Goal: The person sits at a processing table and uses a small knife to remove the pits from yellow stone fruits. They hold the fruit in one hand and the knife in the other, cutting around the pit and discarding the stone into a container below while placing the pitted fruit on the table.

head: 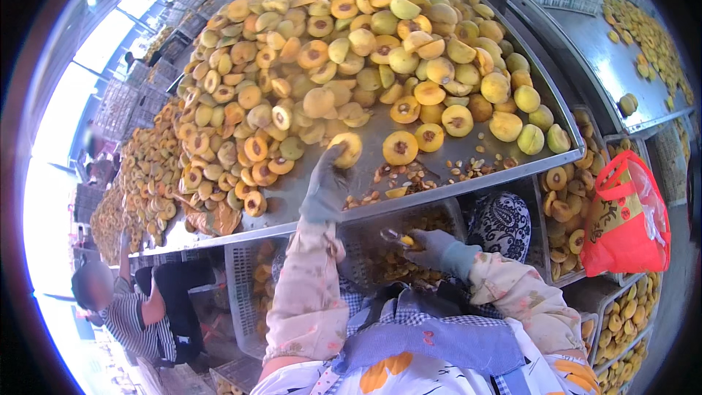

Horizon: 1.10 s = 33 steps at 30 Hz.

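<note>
My left hand point(326, 181), in a grey glove, grips a yellow peach half point(349, 150) at its edge, above the metal table point(296, 197). Nearer my body, my right hand point(433, 248), also gloved, holds a small metal tool point(396, 236) with a yellow part at the fingers. The tool's exact shape is blurred. Below it, beyond the table's rim, sits a crate holding dark scraps point(406, 269). Two cut peach halves point(400, 148) with brown centres lie just right of my left hand. Loose pits and bits point(408, 178) are scattered along the table's front.
A large heap of halved peaches point(307, 55) covers much of the table. Crates of peach halves point(565, 214) stand to the right, beside a red bag point(625, 219). At the left sits another person point(142, 307) in a striped top. A raised metal rim point(466, 181) edges the table.
</note>
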### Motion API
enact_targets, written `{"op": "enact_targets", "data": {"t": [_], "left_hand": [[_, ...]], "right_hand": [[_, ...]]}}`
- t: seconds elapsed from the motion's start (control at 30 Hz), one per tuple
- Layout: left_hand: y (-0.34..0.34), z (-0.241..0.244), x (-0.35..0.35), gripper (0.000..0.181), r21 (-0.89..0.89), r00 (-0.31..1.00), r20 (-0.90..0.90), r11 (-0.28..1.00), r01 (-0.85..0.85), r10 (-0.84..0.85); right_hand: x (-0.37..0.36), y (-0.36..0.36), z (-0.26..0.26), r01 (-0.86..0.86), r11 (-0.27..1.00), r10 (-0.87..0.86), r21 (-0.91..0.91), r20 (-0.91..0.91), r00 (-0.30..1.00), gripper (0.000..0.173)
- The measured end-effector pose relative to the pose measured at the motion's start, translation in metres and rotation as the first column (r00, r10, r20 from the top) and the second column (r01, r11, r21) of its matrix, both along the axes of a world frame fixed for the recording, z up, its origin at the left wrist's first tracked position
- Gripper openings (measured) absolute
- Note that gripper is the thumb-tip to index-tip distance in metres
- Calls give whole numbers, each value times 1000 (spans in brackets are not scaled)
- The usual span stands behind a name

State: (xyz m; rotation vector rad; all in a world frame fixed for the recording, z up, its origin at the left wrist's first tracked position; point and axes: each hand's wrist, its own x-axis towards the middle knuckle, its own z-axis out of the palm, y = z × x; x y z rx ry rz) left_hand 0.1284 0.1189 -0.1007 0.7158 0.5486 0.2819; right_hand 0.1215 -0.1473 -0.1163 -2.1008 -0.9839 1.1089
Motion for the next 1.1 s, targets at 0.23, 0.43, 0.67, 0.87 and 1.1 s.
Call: {"op": "enact_targets", "data": {"t": [0.23, 0.43, 0.67, 0.87, 1.1], "left_hand": [[-60, 72, -83, 57, -284, 963, 263, 959, 24, 54], [-88, 66, -105, 40, 354, 975, 220, 928, -119, 41], [-105, 62, -120, 39, 840, 992, 86, 529, -122, 92], [-113, 51, -122, 35, 397, 966, 189, 886, -240, 177], [-128, 70, -125, 19, 342, 968, 174, 911, -230, 179]], "right_hand": [[-17, 21, 69, 106, 911, -268, 400, 377, 886, 40], [-34, 25, 86, 108, 918, -293, 383, 467, 834, 37], [-51, 22, 98, 129, 984, -164, 120, 361, 918, 49], [-52, 19, 100, -8, 999, -5, 35, 342, 940, 39], [-42, 15, 105, -115, 993, 113, -14, 309, 944, 41]]}}
